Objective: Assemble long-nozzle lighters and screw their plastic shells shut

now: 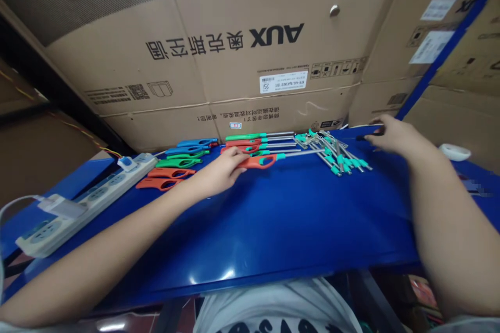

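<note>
My left hand (pixel 227 170) is closed round the handle of an orange-red long-reach lighter (pixel 260 162). Its metal tube points right, toward a loose pile of metal lighter tubes with green ends (pixel 339 153). My right hand (pixel 390 135) is at the back right of the table, fingers curled. By its fingertips is a small dark thing (pixel 360 138), too small to name. Behind my left hand lie several lighters with tubes fitted, among them a green lighter (pixel 242 137). Left of that hand are handle shells without tubes: blue (pixel 195 143), green (pixel 183 159) and orange (pixel 156 183).
A white power strip (pixel 94 197) with plugs and cables runs along the left side of the blue table (pixel 281 223). A large cardboard sheet (pixel 219 5) stands as a back wall. At the far right sits a white rounded object (pixel 455 152).
</note>
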`<state>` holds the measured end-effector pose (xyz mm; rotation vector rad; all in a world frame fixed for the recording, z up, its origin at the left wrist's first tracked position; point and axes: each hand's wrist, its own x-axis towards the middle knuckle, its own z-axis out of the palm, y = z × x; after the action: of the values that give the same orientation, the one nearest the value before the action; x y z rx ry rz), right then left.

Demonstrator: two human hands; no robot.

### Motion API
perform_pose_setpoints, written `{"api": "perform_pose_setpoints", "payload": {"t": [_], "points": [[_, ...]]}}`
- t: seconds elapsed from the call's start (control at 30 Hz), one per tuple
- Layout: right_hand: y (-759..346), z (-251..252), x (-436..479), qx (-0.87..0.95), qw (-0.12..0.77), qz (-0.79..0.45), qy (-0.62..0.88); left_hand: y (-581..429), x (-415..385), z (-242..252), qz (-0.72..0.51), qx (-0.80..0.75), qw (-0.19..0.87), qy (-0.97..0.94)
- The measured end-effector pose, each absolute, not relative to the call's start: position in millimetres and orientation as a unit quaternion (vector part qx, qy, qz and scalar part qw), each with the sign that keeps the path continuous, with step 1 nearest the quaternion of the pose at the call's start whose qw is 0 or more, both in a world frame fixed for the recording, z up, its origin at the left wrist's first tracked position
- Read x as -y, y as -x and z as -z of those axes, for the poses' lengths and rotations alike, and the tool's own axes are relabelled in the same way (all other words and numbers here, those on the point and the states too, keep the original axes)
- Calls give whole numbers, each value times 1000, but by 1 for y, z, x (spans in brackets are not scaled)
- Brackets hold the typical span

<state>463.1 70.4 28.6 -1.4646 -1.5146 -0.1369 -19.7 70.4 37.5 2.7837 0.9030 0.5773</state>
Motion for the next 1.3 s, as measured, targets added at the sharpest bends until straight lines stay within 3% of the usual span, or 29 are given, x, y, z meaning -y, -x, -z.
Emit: {"api": "perform_pose_setpoints", "payload": {"t": [0.23,0.63,0.93,1.17,1.3], "points": [[-450,-18,-74,573,220,-73,786,35,-145,-67,-208,-366,40,-906],[-432,-25,-75,548,-64,-126,825,29,-207,-40,-205,-381,54,-900],[-419,-35,-66,541,-74,-126,828,29,-210,-34,-232,-380,25,-895],[-418,-36,-62,562,-5,-91,822,32,-190,-51,-265,-414,-17,-870],[-424,-30,-66,579,60,-8,813,57,-185,-69,-260,-483,-48,-835]]}}
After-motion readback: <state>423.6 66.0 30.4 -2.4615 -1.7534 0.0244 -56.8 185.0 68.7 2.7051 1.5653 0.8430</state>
